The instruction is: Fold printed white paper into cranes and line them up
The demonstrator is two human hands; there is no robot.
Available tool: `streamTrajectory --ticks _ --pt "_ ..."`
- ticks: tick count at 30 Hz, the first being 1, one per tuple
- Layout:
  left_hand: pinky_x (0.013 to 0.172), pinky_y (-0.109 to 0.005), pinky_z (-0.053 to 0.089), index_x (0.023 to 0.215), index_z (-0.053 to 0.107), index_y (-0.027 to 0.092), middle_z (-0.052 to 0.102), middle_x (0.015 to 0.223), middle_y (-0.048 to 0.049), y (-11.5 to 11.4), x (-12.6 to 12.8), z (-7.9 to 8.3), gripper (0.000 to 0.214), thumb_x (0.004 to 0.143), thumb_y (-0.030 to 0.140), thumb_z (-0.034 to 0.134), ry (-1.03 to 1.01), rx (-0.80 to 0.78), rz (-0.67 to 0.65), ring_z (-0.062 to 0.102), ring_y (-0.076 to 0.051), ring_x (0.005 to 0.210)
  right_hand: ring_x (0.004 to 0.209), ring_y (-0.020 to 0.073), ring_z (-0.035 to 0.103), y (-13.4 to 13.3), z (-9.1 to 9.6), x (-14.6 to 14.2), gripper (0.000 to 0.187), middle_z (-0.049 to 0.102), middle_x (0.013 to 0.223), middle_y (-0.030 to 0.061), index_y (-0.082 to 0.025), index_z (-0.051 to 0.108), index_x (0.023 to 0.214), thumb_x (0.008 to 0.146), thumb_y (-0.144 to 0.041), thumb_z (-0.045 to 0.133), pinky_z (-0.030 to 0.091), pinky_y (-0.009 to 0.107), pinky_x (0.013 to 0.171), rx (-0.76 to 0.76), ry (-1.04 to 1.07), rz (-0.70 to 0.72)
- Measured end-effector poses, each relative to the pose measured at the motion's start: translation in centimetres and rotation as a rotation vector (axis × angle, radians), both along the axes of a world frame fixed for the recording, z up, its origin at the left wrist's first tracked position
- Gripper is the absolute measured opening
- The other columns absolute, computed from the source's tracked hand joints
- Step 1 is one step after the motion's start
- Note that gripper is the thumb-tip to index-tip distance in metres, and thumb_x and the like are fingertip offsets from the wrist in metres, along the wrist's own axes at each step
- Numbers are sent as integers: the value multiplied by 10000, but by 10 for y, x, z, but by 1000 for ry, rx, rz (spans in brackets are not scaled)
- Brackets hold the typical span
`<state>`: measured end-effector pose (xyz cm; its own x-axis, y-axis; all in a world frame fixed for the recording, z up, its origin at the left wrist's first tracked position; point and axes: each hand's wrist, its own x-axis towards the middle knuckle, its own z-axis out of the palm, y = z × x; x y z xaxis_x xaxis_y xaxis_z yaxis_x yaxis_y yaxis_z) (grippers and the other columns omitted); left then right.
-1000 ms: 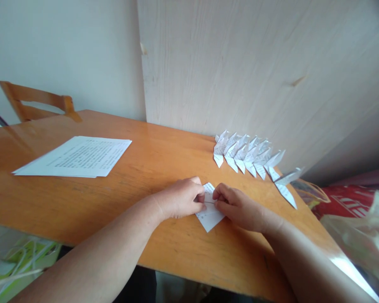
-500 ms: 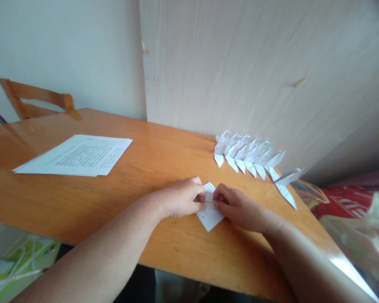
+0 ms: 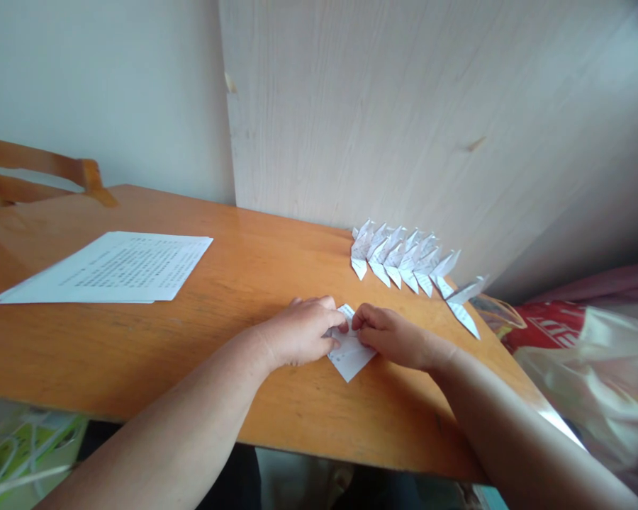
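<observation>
A small folded sheet of paper (image 3: 349, 363), white with some print, lies on the table with one corner pointing toward me. My left hand (image 3: 307, 331) is at its left edge, thumb and fingers closed on the paper. From the right side, my right hand (image 3: 396, 338) grips the paper with thumb and bent forefinger pinched near its middle. The fingertips of both hands almost meet and cover part of the folds. Beyond them stand several folded paper pieces (image 3: 398, 256) with pointed wings, set in a row, and one separate winged piece (image 3: 465, 301) at the right end.
A stack of printed sheets (image 3: 122, 268) lies at the left of the wooden table (image 3: 202, 368). A pale board (image 3: 361, 106) rises behind the table. Plastic bags (image 3: 574, 354) sit beyond the right edge, and a chair (image 3: 42, 170) stands at the far left.
The view has shifted slightly, so things sit a little further left. Both hands stay on the folded paper; their fingertips have drawn closer together over its upper middle.
</observation>
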<state>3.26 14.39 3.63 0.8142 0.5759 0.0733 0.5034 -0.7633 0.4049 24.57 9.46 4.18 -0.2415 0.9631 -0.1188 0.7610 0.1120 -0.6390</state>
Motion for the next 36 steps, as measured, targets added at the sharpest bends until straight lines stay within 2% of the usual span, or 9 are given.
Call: streamTrajectory --ticks 5,10,18,22,28,33,36 --pt "868 -379 378 1038 705 321 608 1065 -30 -1 0 -4 204 870 265 604 0 141 -12 532 -255 1073 652 130 502 6 3 1 166 549 726 -24 -197 562 883 748 -118 505 380 236 546 -153 47 -8" --pt "864 -374 391 1010 707 306 621 1045 -33 -1 2 -7 221 848 204 596 -21 213 -60 524 -257 1065 671 129 495 11 3 2 144 561 753 -15 -192 569 868 736 -135 555 355 230 534 -138 -55 26" --pt "839 -370 388 993 670 285 665 1047 -20 -2 4 -2 240 830 151 557 -38 151 -95 588 -233 1023 697 136 512 13 7 -1 147 590 777 -10 -188 573 847 710 -150 610 351 231 546 -134 -100 24" --pt "819 -371 369 1025 674 314 678 1079 -1 -2 4 0 322 814 110 542 -37 130 -108 599 -228 1042 668 128 510 16 6 1 149 589 748 -19 -191 566 830 702 -168 638 353 228 542 -180 -59 17" --pt "866 -392 354 981 720 343 680 1120 14 -2 4 0 277 887 179 517 -31 59 -78 600 -223 1065 616 121 540 17 8 6 154 575 689 -29 -199 559 881 729 -180 571 425 229 550 -300 77 -1" --pt "863 -403 351 977 722 351 672 1108 8 -2 4 3 293 846 163 540 -7 31 -61 588 -239 1088 628 139 615 15 16 19 148 648 711 8 -193 563 879 732 -182 569 496 249 580 -394 217 -93" --pt "868 -406 351 968 724 347 678 1093 11 -2 5 4 283 837 162 554 -2 12 -61 588 -238 1083 588 138 612 13 25 26 102 662 684 17 -193 570 839 739 -183 591 492 246 545 -372 237 -163"
